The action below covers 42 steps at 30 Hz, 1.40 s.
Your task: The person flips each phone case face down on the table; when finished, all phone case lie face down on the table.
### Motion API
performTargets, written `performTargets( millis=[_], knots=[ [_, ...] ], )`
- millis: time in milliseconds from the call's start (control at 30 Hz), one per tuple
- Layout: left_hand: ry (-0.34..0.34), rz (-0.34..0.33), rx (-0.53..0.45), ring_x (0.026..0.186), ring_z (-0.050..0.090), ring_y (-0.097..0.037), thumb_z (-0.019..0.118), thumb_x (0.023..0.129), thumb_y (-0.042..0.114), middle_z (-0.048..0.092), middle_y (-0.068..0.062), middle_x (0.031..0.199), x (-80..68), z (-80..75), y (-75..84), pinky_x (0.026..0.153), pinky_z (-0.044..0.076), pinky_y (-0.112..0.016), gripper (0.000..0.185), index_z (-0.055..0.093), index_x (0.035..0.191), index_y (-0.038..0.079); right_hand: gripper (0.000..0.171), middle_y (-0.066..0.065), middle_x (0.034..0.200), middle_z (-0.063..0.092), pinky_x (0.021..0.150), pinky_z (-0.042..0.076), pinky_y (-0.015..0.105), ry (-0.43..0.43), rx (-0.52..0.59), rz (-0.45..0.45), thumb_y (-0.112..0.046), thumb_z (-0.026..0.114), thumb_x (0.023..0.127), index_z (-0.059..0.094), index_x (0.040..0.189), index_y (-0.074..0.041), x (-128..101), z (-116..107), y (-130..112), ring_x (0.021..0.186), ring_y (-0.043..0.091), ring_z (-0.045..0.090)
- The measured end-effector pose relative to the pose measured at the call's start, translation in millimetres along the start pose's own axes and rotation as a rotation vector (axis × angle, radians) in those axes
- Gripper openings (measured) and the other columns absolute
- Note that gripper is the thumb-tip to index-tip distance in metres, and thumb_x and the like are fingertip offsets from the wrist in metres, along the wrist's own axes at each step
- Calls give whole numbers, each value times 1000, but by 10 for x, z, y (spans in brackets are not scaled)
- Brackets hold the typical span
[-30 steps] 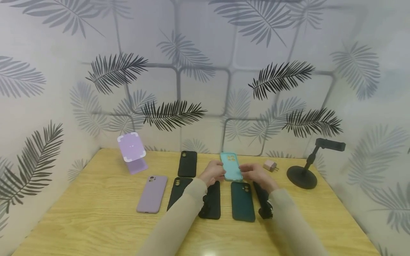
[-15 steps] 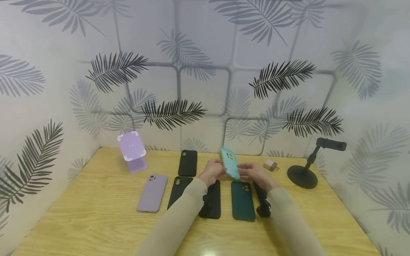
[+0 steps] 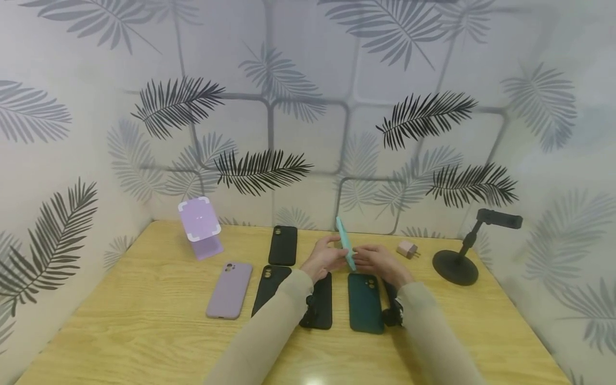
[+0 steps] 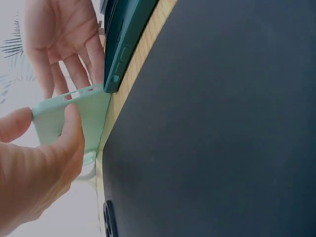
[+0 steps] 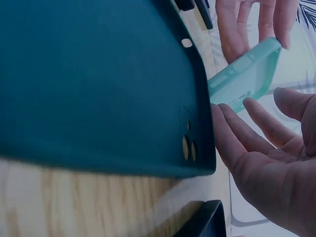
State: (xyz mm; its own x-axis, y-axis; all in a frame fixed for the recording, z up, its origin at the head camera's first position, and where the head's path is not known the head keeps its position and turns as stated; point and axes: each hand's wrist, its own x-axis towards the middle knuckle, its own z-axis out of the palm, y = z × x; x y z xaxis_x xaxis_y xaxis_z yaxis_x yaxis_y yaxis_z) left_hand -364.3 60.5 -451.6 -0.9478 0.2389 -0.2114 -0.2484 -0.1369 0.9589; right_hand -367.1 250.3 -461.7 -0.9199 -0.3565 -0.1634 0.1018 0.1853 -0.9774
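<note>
A mint-green phone case point(image 3: 344, 243) stands tilted up on edge between the two hands, seen nearly edge-on in the head view. My left hand point(image 3: 323, 260) pinches it, with thumb and fingers on the case point(image 4: 89, 121) in the left wrist view. On the other side, my right hand point(image 3: 382, 263) has its fingers extended close to the case point(image 5: 249, 74); its fingertips seem to touch the lower edge. Just in front lies a dark teal phone case point(image 3: 364, 305). Black phone cases point(image 3: 323, 307) lie partly hidden under both forearms.
Another black case point(image 3: 283, 246) lies at the back, and a lilac case point(image 3: 230, 291) further left. A purple phone stand point(image 3: 199, 222) stands at the back left. At the right are a pink charger plug point(image 3: 407, 248) and a black stand point(image 3: 455, 267). A patterned wall closes off the table's back.
The mint-green case has gone from lying nearly flat to standing on edge, turning its face away from the head view. Both hands have shifted slightly with it; the other cases stay put.
</note>
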Motion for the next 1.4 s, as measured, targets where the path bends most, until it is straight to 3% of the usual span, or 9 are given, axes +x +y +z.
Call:
performTargets(
  millis=[300,533,700,900,1133,1400],
  knots=[
    [-34,41,36,116,63,-35,68,92,7,45,-26,143,11,45,-42,99,52,-48,59,44,145,14,57,34,141,45,106,47,49,14,15,20,-29,36,108,28,149,10,91,55,-14,128,40,52],
    [-51,23,177,124,58,-35,65,94,12,41,-17,151,-11,63,-48,107,45,-51,46,55,139,20,57,31,141,48,106,46,48,11,33,-4,-32,36,108,31,149,7,83,30,-19,124,37,57],
    [-44,3,230,126,55,-36,64,94,10,42,-15,151,-12,41,-56,109,41,-54,44,58,137,22,55,30,143,47,102,51,43,95,22,-26,-29,44,106,34,148,6,70,17,-26,119,29,61],
    [-25,-16,239,130,51,-35,61,92,2,40,-18,152,14,29,-58,109,42,-51,53,52,142,16,53,31,143,45,101,52,41,162,12,-63,-22,50,104,37,145,8,58,-3,-22,119,28,61],
    [-16,-40,241,128,53,-33,59,92,-2,42,-18,150,37,3,-60,108,44,-48,54,50,143,11,46,31,134,55,88,58,30,250,22,-142,-10,58,99,46,138,11,35,-53,30,95,7,67],
    [-15,-63,307,120,60,-32,58,94,2,46,-19,147,5,-60,-36,112,39,-52,51,49,144,8,38,28,124,62,85,59,31,301,-68,-120,-3,62,94,55,128,14,-3,-97,44,89,8,68]
  ],
)
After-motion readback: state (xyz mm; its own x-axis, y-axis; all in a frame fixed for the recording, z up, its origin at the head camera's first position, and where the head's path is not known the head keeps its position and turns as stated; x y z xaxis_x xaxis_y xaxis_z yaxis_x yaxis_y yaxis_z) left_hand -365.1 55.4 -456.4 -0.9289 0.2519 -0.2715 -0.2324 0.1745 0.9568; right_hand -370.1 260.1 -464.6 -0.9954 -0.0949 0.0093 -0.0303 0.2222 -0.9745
